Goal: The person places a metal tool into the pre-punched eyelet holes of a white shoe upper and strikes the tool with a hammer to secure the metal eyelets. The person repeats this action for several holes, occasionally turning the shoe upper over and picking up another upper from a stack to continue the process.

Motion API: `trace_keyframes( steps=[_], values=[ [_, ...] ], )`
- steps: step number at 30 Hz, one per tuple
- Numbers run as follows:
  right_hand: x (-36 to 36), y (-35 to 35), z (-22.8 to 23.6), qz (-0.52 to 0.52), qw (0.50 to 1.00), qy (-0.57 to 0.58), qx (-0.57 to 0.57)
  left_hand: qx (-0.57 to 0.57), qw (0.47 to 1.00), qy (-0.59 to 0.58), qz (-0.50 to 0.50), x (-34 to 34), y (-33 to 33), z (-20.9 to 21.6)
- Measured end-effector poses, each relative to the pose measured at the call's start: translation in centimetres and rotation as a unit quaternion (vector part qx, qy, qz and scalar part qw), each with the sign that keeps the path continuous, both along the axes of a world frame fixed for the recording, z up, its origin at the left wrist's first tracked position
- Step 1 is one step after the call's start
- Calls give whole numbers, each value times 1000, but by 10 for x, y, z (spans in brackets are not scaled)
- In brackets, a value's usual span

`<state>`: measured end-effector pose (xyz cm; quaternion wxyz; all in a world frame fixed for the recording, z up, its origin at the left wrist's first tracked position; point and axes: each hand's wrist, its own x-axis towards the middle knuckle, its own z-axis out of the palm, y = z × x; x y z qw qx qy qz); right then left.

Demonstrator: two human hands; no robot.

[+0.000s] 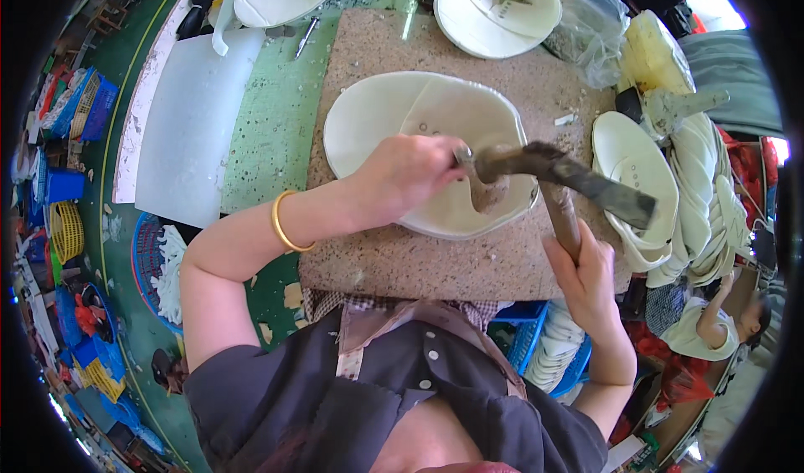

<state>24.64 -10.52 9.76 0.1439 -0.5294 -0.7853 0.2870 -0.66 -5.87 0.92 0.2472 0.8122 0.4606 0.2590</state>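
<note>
On a speckled stone slab [402, 276] lies an oval cream-white piece [364, 134], layered like sheet material, with a row of small punched holes. Over it, my left hand [410, 176] is closed around a short metal punch [463, 155], whose round top end shows. Its lower end is hidden by my fingers and the hammer head. My right hand [586, 276] grips the wooden handle of a hammer [599, 187]. The dark, slightly blurred hammer head is beside the punch; whether the two touch I cannot tell.
Similar white pieces lie at the slab's far edge [498, 12] and right side [636, 172]. A clear plastic bag [590, 38] is at the far right. Left of the slab, a pale sheet [197, 121] rests on the green table [276, 130]. Another person [712, 326] sits at right.
</note>
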Motion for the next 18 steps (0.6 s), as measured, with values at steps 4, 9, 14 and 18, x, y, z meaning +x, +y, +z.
trace_keyframes(
  steps=[4,9,14,18],
  values=[
    [13,-1,-14,-59,997,30,-41,-262,912,-316,31,-24,17,-14],
    [3,6,0,-101,974,204,11,-172,968,-182,7,-22,12,-5],
    [-19,14,12,71,966,206,141,-49,995,-83,-28,-12,1,5],
    [-1,13,1,29,999,-6,-27,-125,991,-49,6,-20,16,12]
  ],
)
